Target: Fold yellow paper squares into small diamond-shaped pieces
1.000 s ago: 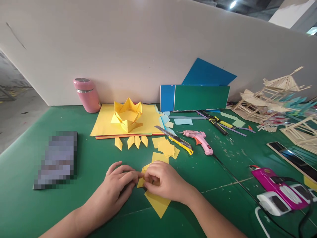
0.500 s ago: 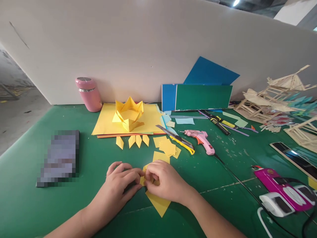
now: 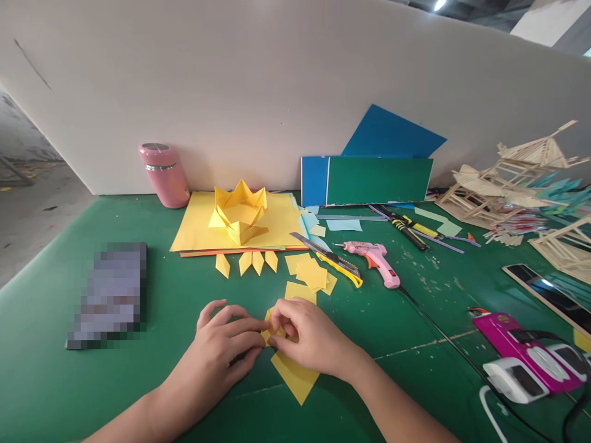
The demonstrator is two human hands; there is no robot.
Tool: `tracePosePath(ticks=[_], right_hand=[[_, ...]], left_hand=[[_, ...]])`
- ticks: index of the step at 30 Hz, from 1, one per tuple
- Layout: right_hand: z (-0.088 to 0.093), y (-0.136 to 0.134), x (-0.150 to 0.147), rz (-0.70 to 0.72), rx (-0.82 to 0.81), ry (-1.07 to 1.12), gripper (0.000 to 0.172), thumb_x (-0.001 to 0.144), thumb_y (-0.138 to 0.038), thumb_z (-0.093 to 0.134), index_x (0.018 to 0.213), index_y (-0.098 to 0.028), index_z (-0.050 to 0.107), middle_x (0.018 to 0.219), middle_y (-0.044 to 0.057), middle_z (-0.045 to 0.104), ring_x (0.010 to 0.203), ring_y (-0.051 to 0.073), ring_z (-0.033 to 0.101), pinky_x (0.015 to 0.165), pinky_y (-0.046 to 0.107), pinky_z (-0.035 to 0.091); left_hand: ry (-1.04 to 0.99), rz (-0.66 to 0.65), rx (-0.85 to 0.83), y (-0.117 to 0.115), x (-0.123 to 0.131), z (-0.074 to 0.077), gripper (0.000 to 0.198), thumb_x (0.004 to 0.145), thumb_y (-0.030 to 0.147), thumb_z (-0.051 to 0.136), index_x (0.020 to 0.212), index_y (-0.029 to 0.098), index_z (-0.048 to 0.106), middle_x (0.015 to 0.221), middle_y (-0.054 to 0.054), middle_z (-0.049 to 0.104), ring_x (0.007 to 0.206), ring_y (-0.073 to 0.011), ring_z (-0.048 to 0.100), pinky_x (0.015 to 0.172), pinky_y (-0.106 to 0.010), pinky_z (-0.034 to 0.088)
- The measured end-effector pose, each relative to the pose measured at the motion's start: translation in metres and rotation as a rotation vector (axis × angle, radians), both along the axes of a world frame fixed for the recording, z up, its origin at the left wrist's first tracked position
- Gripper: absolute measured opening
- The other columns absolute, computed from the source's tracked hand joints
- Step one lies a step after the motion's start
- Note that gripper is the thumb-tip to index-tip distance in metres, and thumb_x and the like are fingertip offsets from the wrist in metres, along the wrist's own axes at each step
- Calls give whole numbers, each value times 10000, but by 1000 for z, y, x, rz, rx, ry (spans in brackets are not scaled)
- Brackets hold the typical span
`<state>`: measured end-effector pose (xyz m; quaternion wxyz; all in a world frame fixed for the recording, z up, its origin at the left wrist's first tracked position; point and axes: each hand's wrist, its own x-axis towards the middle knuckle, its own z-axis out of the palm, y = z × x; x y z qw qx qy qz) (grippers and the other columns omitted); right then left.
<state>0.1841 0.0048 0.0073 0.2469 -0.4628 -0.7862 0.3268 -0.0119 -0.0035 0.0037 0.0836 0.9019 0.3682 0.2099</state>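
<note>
A small piece of folded yellow paper (image 3: 266, 335) lies between my two hands on the green table. My right hand (image 3: 310, 335) pinches it from the right, its thumb and curled fingers covering most of it. At its left edge, the fingertips of my left hand (image 3: 231, 341) hold it down, with the thumb drawn in below them. Under and in front of my right hand lies a yellow paper square (image 3: 298, 376), partly covered. Another yellow sheet (image 3: 300, 290) sticks out just beyond the right hand's knuckles.
Behind are several folded yellow petals (image 3: 246, 264), a yellow paper crown (image 3: 240, 215), yellow scraps (image 3: 310, 272) and a utility knife (image 3: 332, 261). Rightward lie a pink glue gun (image 3: 376, 261) with its cord and a magenta power strip (image 3: 526, 354). A pink flask (image 3: 165, 175) stands at the back left.
The fingers of my left hand have straightened slightly and shifted a little at the paper's left edge. My right hand keeps its pinch in nearly the same place.
</note>
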Motion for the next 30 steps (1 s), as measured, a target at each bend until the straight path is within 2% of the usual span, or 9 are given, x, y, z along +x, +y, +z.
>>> tracePosePath(ticks=[3, 9, 13, 17, 22, 25, 27, 30], right_hand=[[0, 1, 1, 29, 11, -4, 253, 703, -32, 687, 645, -194, 500, 549, -75, 430, 590, 113, 463, 578, 220, 367], [-1, 4, 12, 199, 131, 3, 128, 807, -98, 668, 727, -197, 688, 688, -9, 608, 727, 142, 550, 660, 243, 428], [-2, 5, 19, 296, 284, -90, 99, 840, -179, 652, 800, -202, 739, 684, 8, 571, 688, 145, 511, 629, 256, 416], [0, 6, 20, 325, 404, -136, 96, 821, -258, 690, 766, -215, 757, 658, 3, 537, 646, 138, 466, 631, 282, 396], [4, 6, 22, 304, 388, -155, 140, 788, -271, 723, 664, -206, 729, 624, -14, 494, 648, 137, 455, 637, 286, 397], [6, 6, 23, 297, 379, -142, 244, 780, -259, 724, 555, -188, 661, 603, -16, 483, 628, 134, 449, 619, 284, 390], [6, 6, 24, 286, 362, -88, 292, 775, -244, 723, 512, -182, 610, 604, -13, 505, 621, 132, 459, 614, 282, 394], [5, 7, 26, 256, 302, 79, 219, 794, -217, 697, 592, -184, 618, 660, -3, 595, 658, 135, 525, 640, 270, 425]], left_hand=[[27, -28, 3, -1, 0, 2, 214, 874, 157, 506, 780, 278, 656, 977, 52, 734, 909, -197, 591, 992, -445, 252], [44, -39, 33, -2, -2, 1, 206, 894, 183, 490, 798, 275, 647, 1001, 48, 729, 930, -206, 591, 1041, -488, 197], [66, -70, 41, -2, -3, 1, 196, 901, 190, 483, 818, 273, 639, 1013, 43, 727, 940, -206, 589, 1051, -486, 179], [66, -65, 33, -2, -2, 2, 209, 899, 184, 478, 816, 273, 647, 1012, 36, 728, 935, -210, 589, 1041, -499, 195], [56, -29, 24, -4, 0, 4, 227, 902, 193, 468, 804, 281, 653, 1002, 41, 728, 916, -202, 591, 1018, -476, 216], [41, -23, 30, -4, 0, 5, 226, 888, 179, 477, 779, 277, 649, 990, 47, 731, 909, -201, 596, 1009, -468, 229], [27, -20, 34, -4, 0, 4, 226, 885, 180, 479, 768, 273, 648, 986, 42, 731, 902, -200, 598, 1004, -461, 243], [20, -17, 37, -3, -1, 2, 223, 887, 186, 477, 783, 274, 653, 987, 33, 730, 903, -200, 596, 1000, -457, 254]])
